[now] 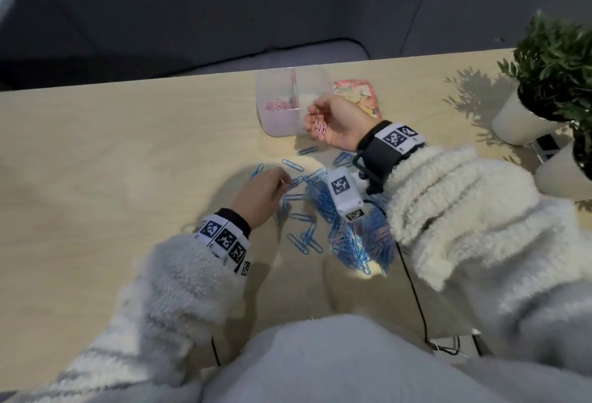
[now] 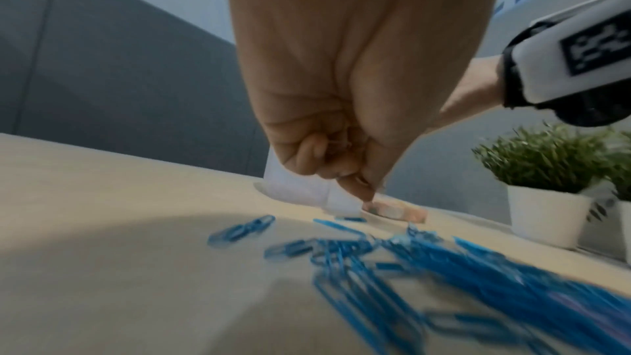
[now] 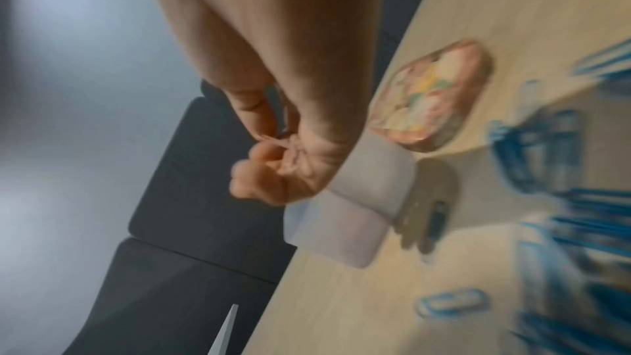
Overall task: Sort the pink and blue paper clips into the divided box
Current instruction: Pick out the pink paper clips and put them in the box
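Light wood desk (image 1: pixel 112 152), grain visible, far edge running toward 12 o'clock. Dark grey upholstered seating (image 1: pixel 160 11) beyond it. Two potted green plants (image 1: pixel 551 59) in white pots at 2 o'clock, casting leaf shadows. Lighting dim, bluish

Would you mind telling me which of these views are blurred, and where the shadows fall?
Head view: fairly sharp, plant shadow on the table, arm shadows across the blue clips. Left wrist view: hand clear, blue clips smeared. Right wrist view: heavy motion blur throughout, box and clips streaked.
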`<act>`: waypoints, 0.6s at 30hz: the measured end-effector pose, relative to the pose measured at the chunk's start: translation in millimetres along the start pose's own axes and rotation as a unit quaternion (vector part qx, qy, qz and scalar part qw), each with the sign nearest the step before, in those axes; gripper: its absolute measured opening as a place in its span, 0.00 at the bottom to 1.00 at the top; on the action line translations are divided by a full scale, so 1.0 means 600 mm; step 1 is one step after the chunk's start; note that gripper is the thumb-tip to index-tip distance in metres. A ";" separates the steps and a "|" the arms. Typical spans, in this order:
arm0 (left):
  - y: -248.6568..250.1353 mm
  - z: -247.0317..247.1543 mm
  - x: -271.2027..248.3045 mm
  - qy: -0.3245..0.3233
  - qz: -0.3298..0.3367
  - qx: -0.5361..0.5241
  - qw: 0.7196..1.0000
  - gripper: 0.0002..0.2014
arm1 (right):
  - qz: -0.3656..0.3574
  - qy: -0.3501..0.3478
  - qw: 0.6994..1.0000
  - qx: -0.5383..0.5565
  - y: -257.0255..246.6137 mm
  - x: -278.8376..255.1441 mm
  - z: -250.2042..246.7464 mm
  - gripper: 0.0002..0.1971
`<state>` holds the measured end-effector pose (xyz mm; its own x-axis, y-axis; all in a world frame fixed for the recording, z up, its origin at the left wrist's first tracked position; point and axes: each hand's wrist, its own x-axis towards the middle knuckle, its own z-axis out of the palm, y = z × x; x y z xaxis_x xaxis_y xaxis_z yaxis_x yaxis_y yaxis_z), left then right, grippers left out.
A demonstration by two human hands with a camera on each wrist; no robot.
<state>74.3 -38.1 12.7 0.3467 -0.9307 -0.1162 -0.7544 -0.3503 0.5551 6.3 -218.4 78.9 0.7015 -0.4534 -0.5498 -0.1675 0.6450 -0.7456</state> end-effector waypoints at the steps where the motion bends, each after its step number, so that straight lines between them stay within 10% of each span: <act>1: -0.004 -0.010 0.006 0.012 -0.003 0.002 1.000 0.10 | -0.007 0.011 1.000 -0.018 -0.015 0.014 0.016 0.16; 11: 0.004 -0.109 0.138 0.177 -0.059 -0.130 0.974 0.19 | -0.038 0.025 0.998 -0.032 -0.051 0.087 0.086 0.17; 18: 0.023 -0.096 0.229 0.211 -0.060 -0.016 0.975 0.14 | -0.083 0.008 0.996 -0.029 -0.036 -0.003 -0.004 0.17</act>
<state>143.5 -165.0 52.0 0.6357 -0.7542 0.1641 -0.6785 -0.4446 0.5847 6.9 -233.0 94.7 0.7116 -0.5608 -0.4232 -0.0908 0.5239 -0.8469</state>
